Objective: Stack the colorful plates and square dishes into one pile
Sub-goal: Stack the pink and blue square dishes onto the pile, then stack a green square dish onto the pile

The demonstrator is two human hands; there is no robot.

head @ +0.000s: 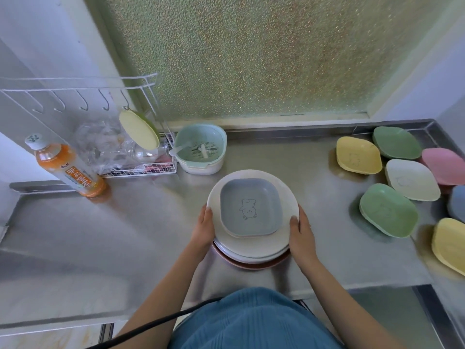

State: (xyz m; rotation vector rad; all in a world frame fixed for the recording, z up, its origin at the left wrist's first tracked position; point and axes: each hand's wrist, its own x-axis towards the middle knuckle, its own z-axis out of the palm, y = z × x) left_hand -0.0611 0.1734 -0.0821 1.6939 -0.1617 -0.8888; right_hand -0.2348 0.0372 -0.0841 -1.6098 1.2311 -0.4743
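Note:
A pile of round plates (284,238), white on top with a pinkish-brown one at the bottom, stands mid-counter. A blue square dish (250,206) with a bear drawing lies on top of it. My left hand (204,226) holds the pile's left edge, and my right hand (300,231) holds its right edge. At the right lie loose square dishes: yellow (358,154), green (396,146), pink (444,170), white (412,183), green (388,210), blue (458,204) and yellow (450,244).
The steel counter (151,222) carries an orange drink bottle (68,168) at the left and a wire rack (141,167) with a yellow-green plate (138,129). A mint strainer bowl (201,149) stands behind the pile. Frosted glass backs the counter.

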